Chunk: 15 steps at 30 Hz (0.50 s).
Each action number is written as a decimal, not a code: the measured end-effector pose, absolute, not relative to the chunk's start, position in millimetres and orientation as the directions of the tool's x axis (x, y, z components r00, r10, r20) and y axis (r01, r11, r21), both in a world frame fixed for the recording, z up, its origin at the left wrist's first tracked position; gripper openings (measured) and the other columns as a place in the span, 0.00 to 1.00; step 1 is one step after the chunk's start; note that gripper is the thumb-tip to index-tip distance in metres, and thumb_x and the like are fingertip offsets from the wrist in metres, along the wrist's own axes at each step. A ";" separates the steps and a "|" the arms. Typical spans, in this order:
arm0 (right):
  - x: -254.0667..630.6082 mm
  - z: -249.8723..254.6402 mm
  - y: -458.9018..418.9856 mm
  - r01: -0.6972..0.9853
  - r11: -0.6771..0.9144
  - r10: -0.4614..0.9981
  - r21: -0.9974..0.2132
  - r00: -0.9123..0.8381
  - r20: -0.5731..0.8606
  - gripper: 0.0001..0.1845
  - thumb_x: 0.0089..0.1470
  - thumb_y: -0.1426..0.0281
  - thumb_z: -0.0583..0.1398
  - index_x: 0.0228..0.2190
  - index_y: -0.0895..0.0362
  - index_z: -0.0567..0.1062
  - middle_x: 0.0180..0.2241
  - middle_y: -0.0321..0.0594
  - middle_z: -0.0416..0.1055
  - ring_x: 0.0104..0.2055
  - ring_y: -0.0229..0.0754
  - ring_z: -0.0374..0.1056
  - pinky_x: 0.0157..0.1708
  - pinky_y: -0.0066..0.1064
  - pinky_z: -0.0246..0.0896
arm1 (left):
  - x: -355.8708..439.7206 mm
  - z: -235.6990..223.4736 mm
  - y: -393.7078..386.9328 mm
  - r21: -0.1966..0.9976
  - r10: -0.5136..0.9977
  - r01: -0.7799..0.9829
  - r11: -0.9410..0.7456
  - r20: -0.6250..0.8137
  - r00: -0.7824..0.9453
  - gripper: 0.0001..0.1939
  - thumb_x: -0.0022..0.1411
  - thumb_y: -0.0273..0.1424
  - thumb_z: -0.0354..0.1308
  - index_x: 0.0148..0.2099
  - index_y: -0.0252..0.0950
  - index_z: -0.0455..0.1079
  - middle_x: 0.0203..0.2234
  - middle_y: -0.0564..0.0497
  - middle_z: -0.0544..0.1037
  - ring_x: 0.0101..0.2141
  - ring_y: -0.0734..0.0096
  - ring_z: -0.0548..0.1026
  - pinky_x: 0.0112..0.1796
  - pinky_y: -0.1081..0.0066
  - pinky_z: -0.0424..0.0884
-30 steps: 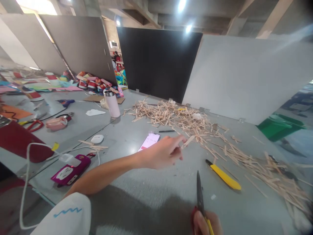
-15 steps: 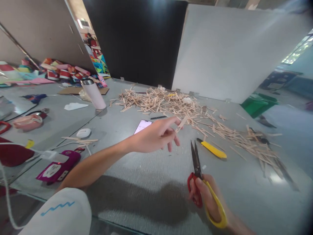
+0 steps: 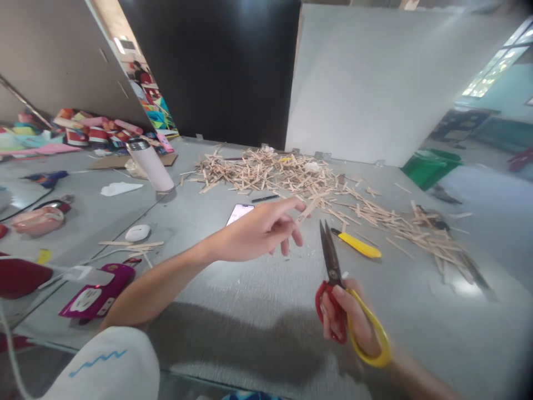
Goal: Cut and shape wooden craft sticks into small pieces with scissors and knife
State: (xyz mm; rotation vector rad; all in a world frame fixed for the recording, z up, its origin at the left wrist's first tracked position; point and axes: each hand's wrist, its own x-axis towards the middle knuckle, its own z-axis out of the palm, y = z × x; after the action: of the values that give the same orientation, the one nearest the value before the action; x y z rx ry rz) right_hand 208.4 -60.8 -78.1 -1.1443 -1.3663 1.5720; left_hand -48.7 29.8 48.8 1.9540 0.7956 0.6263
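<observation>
- My head-worn camera looks forward and down from above and behind my left hand (image 3: 256, 232) and right hand (image 3: 361, 323).
- Near both, it faces over the table (image 3: 250, 289) to the black board (image 3: 220, 72) beyond.

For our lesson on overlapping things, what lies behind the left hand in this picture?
Behind the left hand, part of a lit phone shows, with a slim black item and wooden sticks beyond. The phone's nearer part is covered and cannot be seen.
</observation>
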 end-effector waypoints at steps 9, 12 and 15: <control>215.3 -102.8 -71.3 -0.067 -0.236 0.897 -0.970 -0.398 -0.191 0.37 0.67 0.41 0.55 0.17 0.52 0.66 0.10 0.32 0.60 0.12 0.34 0.56 0.15 0.26 0.48 | -49.8 44.2 30.8 0.587 0.734 0.464 -0.664 0.393 0.553 0.18 0.76 0.24 0.52 0.55 0.38 0.83 0.36 0.51 0.82 0.34 0.73 0.76 0.36 0.72 0.67; 213.9 -108.6 -73.0 -0.061 -0.259 0.900 -0.964 -0.378 -0.218 0.36 0.66 0.40 0.56 0.18 0.52 0.67 0.10 0.32 0.60 0.12 0.35 0.57 0.15 0.26 0.50 | -50.2 45.9 29.5 0.585 0.747 0.478 -0.655 0.403 0.529 0.16 0.77 0.26 0.53 0.53 0.38 0.84 0.37 0.50 0.79 0.33 0.73 0.73 0.36 0.72 0.65; 210.1 -108.4 -74.0 -0.051 -0.270 0.919 -0.962 -0.313 -0.241 0.35 0.62 0.38 0.60 0.19 0.52 0.67 0.10 0.30 0.59 0.13 0.36 0.59 0.16 0.26 0.53 | -50.6 46.8 27.8 0.561 0.748 0.498 -0.661 0.436 0.501 0.17 0.77 0.24 0.53 0.53 0.37 0.84 0.37 0.50 0.77 0.32 0.74 0.71 0.35 0.71 0.63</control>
State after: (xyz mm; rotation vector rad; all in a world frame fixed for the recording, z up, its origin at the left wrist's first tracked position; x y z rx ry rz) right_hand 210.1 -74.0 -108.4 -1.1654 -1.2251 1.6789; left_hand -50.6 27.8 46.8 2.3856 1.0375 0.9526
